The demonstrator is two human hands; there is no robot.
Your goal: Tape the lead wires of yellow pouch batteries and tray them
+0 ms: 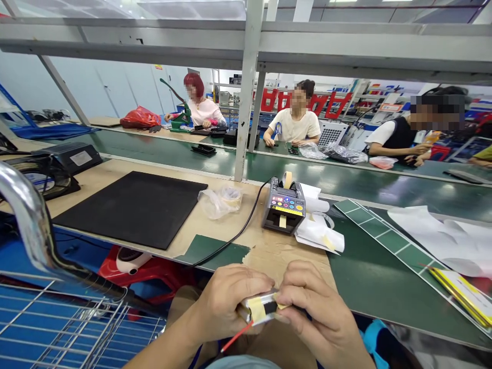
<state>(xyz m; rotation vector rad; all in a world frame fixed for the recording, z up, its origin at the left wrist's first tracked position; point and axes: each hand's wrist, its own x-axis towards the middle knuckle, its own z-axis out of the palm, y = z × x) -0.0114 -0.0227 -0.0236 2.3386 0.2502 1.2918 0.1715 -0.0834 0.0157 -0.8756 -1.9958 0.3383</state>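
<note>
Close to my body, just off the table's front edge, I hold a small silver battery pack (262,311) with yellow tape on its end and a red wire sticking out to the lower left. My left hand (226,302) is wrapped round its left side. My right hand (313,307) is closed at its right end, thumb and fingers pinching by a bit of yellow tape. The fingers hide much of the pack. Beyond my hands stands a grey tape dispenser (285,205), a short strip of tape showing at its front slot.
A black mat (134,207) lies at left, with a crumpled plastic bag (219,201) beside it. Yellow-edged packs (463,297) and white sheets (442,236) lie at right. A metal post (248,92) rises ahead; several people sit across the bench. A wire cart (77,318) stands at lower left.
</note>
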